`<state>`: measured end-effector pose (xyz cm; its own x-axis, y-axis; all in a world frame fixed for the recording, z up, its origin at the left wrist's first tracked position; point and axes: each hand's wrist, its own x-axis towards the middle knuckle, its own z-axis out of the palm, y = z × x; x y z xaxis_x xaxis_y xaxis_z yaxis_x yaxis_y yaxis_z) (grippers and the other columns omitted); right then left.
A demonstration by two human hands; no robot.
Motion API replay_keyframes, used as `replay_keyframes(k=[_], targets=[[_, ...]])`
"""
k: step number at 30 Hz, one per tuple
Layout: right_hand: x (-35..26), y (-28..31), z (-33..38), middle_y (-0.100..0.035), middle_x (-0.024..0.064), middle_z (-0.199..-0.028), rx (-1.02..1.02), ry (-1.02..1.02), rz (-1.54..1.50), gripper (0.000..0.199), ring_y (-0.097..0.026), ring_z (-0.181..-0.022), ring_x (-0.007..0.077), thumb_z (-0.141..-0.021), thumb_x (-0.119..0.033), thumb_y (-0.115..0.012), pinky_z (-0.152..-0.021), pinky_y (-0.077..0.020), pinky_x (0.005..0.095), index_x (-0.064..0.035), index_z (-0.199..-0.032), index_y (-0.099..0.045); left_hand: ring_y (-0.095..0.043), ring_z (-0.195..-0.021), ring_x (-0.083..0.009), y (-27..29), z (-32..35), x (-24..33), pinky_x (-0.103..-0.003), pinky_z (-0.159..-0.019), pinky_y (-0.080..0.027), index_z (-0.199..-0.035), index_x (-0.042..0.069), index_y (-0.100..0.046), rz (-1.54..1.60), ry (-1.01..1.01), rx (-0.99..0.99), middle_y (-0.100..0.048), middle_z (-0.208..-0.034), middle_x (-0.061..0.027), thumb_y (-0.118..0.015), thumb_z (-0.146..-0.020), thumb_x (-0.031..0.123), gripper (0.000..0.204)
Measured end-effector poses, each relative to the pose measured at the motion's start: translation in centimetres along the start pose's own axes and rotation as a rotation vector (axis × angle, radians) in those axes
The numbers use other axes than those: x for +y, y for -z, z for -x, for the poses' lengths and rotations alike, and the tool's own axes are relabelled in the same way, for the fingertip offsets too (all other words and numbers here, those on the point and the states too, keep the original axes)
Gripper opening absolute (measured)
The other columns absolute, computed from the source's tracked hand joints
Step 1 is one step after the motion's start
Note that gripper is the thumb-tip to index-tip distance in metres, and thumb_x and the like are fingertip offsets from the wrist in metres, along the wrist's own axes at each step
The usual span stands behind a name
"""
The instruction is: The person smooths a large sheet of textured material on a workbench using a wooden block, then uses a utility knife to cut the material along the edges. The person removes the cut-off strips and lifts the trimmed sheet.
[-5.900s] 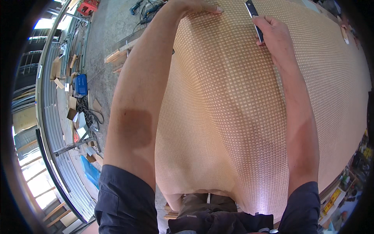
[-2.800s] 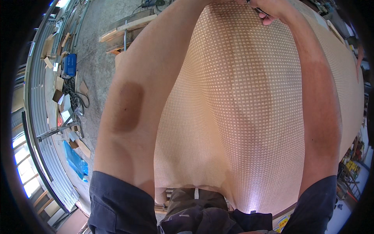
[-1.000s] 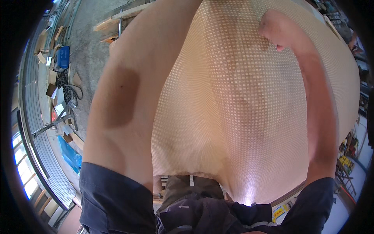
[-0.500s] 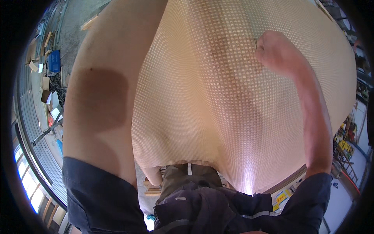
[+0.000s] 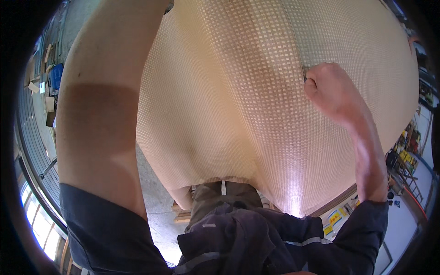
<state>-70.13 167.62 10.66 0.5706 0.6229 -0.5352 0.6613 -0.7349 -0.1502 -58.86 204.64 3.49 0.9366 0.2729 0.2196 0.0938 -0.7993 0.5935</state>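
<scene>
A large sheet of beige fabric (image 5: 201, 114) with a small woven grid pattern spreads in front of me and drapes to my waist. My right hand (image 5: 332, 89) is closed in a fist against it, right of the middle. Whatever sits inside the fist is hidden; a small dark bit shows at the thumb side. From the fist a thin line or edge in the fabric runs away toward the far side. My left forearm reaches along the fabric's left side and leaves the picture at the top, so the left hand is out of sight.
Wooden pieces (image 5: 182, 213) lie low by my legs. At left are a blue case (image 5: 56, 76) and long metal profiles. Yellow packages (image 5: 337, 217) and a ladder (image 5: 409, 176) stand at right. What looks like another person's hand (image 5: 414, 42) touches the far right edge.
My right fist has come nearer to me along the fabric, and the line beyond it shows longer. My left arm sits farther left in the picture.
</scene>
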Motion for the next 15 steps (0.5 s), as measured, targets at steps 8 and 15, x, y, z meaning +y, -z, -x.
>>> replay_keyframes(k=[8,15], targets=[[0.7,-1.2,0.8,-0.061,0.0275,-0.069,-0.045,-0.038,0.032,0.025,-0.064,-0.065,0.0400,-0.082,-0.012,-0.058,-0.067,-0.0523,0.0486,0.0083,-0.069,-0.065,-0.070,-0.078,-0.0243,0.0,1.0,0.4,-0.038,-0.071,-0.054,-0.090,0.006,-0.076,-0.075,-0.041,0.070,-0.073,-0.084,-0.0134,-0.075,-0.076,0.038,0.034],[1.7,-4.3,6.6,-0.063,0.0252,-0.072,-0.135,0.003,0.035,0.021,-0.065,-0.068,0.0403,-0.080,-0.014,-0.060,-0.069,-0.0531,0.0497,0.0046,-0.072,-0.067,-0.070,-0.079,-0.0255,-0.6,-0.2,-0.9,-0.039,-0.073,-0.054,-0.090,0.005,-0.075,-0.131,0.021,0.064,-0.073,-0.085,-0.0137,-0.075,-0.076,0.038,0.036]])
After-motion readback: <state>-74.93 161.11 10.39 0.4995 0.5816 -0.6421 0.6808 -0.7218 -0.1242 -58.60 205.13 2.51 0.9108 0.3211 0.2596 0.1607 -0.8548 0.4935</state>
